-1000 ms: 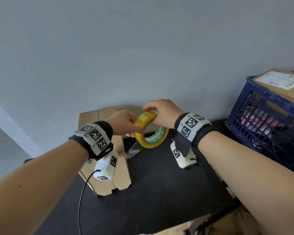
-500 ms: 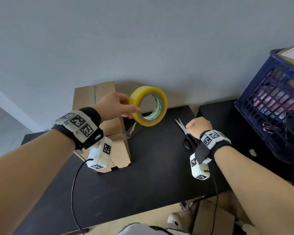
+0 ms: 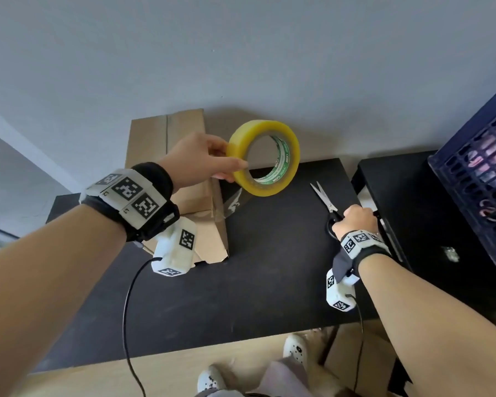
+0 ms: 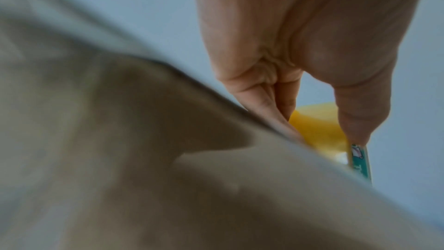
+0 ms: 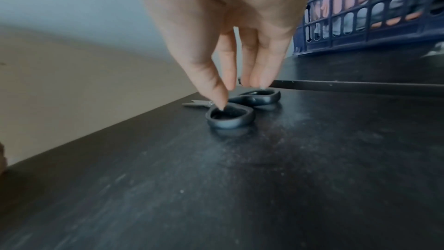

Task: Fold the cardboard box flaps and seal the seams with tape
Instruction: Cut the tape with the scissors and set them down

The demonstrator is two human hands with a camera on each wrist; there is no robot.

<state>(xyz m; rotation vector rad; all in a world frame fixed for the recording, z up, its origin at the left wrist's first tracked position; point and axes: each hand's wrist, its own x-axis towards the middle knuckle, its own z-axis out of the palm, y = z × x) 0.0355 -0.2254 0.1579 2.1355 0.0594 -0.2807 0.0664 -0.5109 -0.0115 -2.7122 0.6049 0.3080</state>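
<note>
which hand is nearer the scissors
Right. The right hand touches the scissors handles on the table; the left hand holds the tape roll up by the box.

Yellow tape roll (image 3: 265, 157) with green-printed core, brown cardboard box (image 3: 166, 144), black-handled scissors (image 3: 327, 209), black table (image 3: 255, 282), navy crate (image 3: 481, 179).

wall (image 3: 241, 53): plain grey | table (image 3: 241, 296): black | floor (image 3: 69, 382): light wood

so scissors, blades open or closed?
Closed. In the head view the scissors lie flat on the table, blades together in one point; right hand touches the handles.
</note>
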